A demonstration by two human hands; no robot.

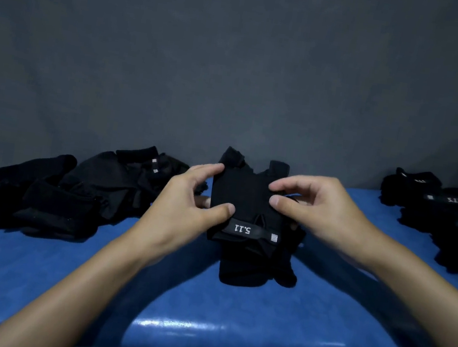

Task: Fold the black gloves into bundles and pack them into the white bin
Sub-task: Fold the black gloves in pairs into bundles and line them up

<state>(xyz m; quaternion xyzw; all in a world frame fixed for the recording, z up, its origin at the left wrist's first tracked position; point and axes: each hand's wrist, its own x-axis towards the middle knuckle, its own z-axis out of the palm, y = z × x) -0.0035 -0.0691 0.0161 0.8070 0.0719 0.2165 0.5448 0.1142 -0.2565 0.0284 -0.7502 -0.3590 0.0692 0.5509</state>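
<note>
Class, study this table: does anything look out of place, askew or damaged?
Nothing looks damaged or spilled. The gloves at left lie in a loose heap, untidier than the gloves at right; the label on the held glove reads upside down here.

Held glove (245, 196): black cloth, matt, soft-looking.
Wrist strap (249, 231): smoother band, faint sheen, pale printed lettering.
Loose glove pile (72, 189): same matt black cloth, rumpled.
Table cover (201, 316): blue sheet, smooth, glossy, streaked with glare.
Backdrop (238, 57): grey cloth, matt, faintly creased.
</note>
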